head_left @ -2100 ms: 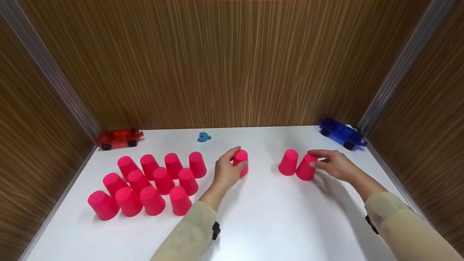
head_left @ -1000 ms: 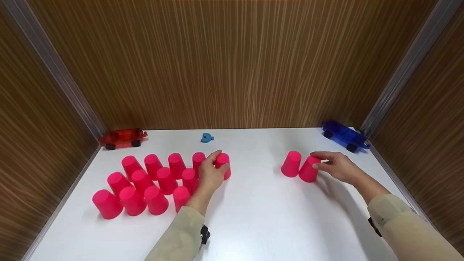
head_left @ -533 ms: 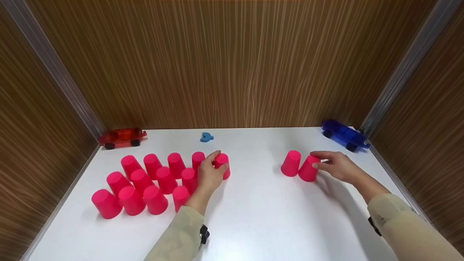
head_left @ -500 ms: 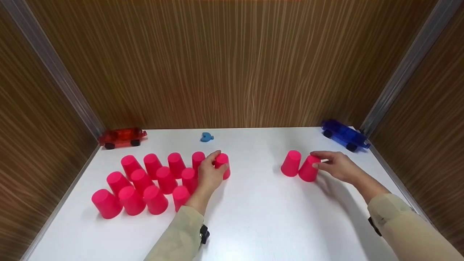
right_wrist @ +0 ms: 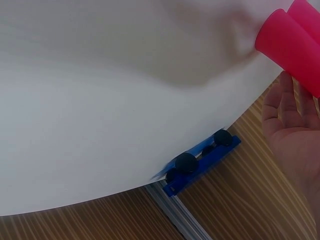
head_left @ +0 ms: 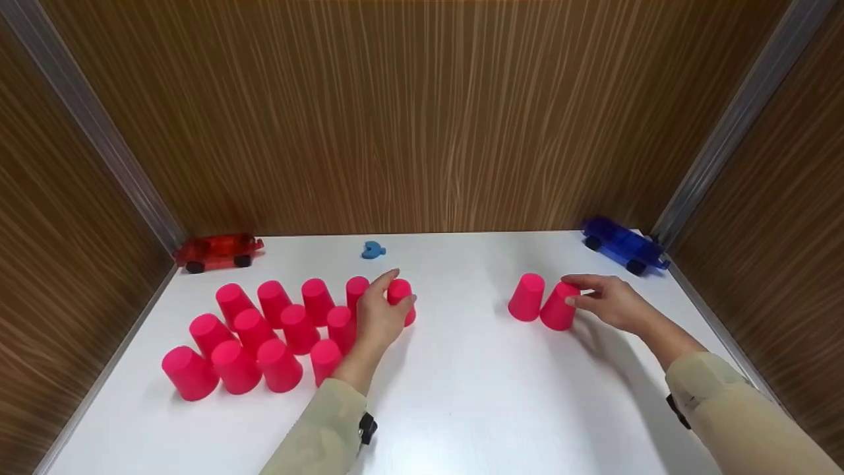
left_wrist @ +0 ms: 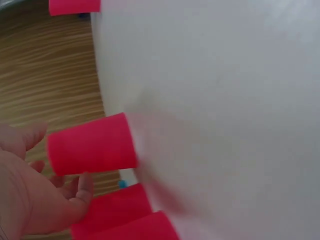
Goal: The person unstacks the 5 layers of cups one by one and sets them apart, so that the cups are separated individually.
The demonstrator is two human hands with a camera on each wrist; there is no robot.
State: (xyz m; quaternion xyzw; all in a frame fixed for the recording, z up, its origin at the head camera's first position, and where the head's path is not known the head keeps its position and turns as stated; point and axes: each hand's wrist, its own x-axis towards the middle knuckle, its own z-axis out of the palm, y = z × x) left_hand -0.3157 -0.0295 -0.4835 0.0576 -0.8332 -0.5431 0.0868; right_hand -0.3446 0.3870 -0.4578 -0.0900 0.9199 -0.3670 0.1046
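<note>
Pink cups stand upside down on the white table. My left hand (head_left: 379,320) is around one cup (head_left: 399,290) at the right end of the back row. In the left wrist view, thumb and fingers are spread loosely about that cup (left_wrist: 95,145), with a small gap at the thumb. On the right, my right hand (head_left: 614,305) pinches a cup (head_left: 556,313) near its top between thumb and fingers. Another cup (head_left: 526,298) stands close on its left. Fingers lie along the right cup (right_wrist: 290,47) in the right wrist view; the thumb is hidden there.
Several more pink cups (head_left: 253,331) stand in three rows at the left, partly behind my left arm. A red toy car (head_left: 219,252) is at the back left, a blue toy car (head_left: 623,244) at the back right. A small blue piece (head_left: 373,250) lies near the wooden back wall (head_left: 422,132).
The left hand has moved left with its cup to the end of the back row, and its fingers have since loosened. The right hand stays at its cup.
</note>
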